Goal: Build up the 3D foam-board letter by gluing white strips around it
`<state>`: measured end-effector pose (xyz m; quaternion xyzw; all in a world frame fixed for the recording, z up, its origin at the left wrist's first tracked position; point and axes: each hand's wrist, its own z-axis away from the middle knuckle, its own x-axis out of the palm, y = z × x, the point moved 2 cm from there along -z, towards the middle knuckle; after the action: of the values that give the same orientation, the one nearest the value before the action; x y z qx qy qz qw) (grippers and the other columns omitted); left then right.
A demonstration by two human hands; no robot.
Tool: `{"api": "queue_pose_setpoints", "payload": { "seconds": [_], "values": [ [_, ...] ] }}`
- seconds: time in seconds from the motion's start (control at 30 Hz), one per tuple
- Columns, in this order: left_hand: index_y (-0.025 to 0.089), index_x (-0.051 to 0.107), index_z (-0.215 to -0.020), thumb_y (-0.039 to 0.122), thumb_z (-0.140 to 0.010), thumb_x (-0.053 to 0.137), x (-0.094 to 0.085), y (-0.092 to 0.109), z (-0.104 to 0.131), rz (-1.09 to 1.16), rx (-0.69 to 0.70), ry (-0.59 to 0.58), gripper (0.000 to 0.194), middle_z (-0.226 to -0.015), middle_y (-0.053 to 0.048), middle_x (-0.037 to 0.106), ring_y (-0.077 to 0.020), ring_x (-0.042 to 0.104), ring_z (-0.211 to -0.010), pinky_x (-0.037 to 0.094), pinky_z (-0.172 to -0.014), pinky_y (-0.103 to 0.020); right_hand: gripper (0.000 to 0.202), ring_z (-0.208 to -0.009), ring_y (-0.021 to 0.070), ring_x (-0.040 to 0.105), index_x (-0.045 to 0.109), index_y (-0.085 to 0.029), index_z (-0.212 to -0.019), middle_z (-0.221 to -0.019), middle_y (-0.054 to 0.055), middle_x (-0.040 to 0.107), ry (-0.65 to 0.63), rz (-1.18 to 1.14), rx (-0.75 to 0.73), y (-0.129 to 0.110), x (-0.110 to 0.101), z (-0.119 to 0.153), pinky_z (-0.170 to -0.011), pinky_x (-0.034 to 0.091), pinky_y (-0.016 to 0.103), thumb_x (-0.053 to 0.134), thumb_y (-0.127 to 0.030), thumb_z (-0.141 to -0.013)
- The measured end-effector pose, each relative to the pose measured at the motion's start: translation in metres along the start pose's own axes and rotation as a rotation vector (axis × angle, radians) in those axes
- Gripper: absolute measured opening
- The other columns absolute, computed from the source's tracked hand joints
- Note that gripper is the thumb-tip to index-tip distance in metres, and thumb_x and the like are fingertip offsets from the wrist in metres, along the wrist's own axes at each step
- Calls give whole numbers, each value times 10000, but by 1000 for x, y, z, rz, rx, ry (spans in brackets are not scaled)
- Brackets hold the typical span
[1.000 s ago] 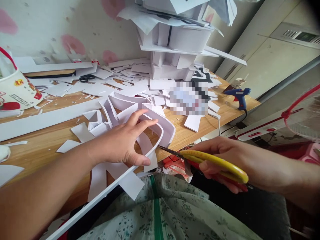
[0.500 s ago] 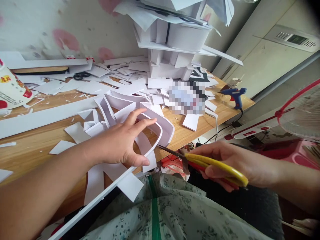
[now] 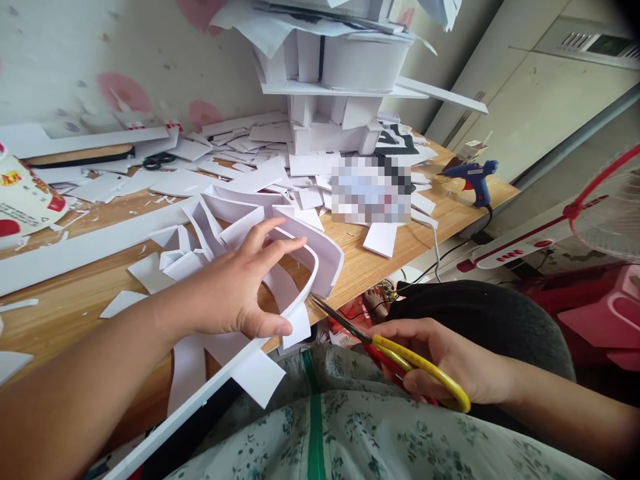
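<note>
A long white foam-board strip (image 3: 309,273) bends in a curve at the table's front edge, its straight end running down past my lap. My left hand (image 3: 225,290) grips this bend, thumb on the near side and fingertips on the far side. My right hand (image 3: 440,363) is closed round yellow-and-red scissors (image 3: 423,367). Their blade tips lie beside the outside of the bend; whether they touch it I cannot tell. Just behind stands another curved white strip (image 3: 333,263). Joined white pieces (image 3: 200,223) stand on the table left of it, partly behind my left hand.
White offcuts (image 3: 240,143) litter the wooden table (image 3: 85,313). A layered white model (image 3: 335,73) rises at the back. A blue glue gun (image 3: 475,180) stands at the right end, and dark scissors (image 3: 159,161) lie at the back left. A fan (image 3: 600,207) stands at right.
My right hand has come left and slightly down with the scissors, and their blades now angle more steeply. My left hand keeps its grip on the bent strip. The view has shifted slightly.
</note>
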<state>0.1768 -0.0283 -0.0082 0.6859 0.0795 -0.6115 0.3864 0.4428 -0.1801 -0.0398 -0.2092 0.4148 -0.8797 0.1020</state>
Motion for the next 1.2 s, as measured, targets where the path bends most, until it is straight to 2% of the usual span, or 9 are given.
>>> {"api": "queue_pose_setpoints", "payload": {
  "seconds": [0.17, 0.4, 0.63, 0.97, 1.2],
  "values": [
    [364, 225, -1492, 748, -591, 677, -1, 1, 1, -16, -21, -25, 1079, -1597, -30, -11, -488, 254, -1369, 287, -1086, -666, 617, -484, 59, 525, 529, -165, -1234, -785, -30, 602, 15, -12, -8, -2, -1, -4, -455, 424, 179, 719, -178, -648],
    [380, 197, -1496, 735, -603, 674, -2, 2, 0, -20, -27, -31, 1072, -1596, -33, -11, -490, 267, -1363, 330, -1053, -670, 589, -495, 57, 498, 529, -161, -1192, -787, -24, 619, 23, -19, -10, 2, 2, -6, -453, 396, 172, 694, -144, -628],
    [348, 215, -1503, 735, -593, 679, -4, 5, 1, -14, -45, -51, 1092, -1592, -60, 11, -503, 257, -1369, 400, -1017, -637, 584, -537, 66, 485, 560, -150, -1162, -770, -18, 618, 50, -55, -21, 3, 6, -5, -466, 371, 172, 708, -160, -597],
    [346, 235, -1496, 702, -607, 697, -3, 5, 2, 9, -38, -43, 1063, -1592, -71, 13, -500, 260, -1366, 383, -1030, -637, 617, -432, 44, 506, 589, -139, -1182, -757, -13, 607, 97, -51, 23, -22, 20, 9, -367, 381, 135, 748, -212, -590],
    [367, 230, -1490, 690, -622, 685, -2, 3, 2, 39, -10, -19, 1032, -1594, -44, -2, -473, 288, -1354, 328, -1061, -648, 412, -414, 37, 514, 622, -144, -1024, -788, 12, 623, 83, 14, 36, -42, 33, 19, -337, 415, 107, 702, -220, -626]
  ]
}}
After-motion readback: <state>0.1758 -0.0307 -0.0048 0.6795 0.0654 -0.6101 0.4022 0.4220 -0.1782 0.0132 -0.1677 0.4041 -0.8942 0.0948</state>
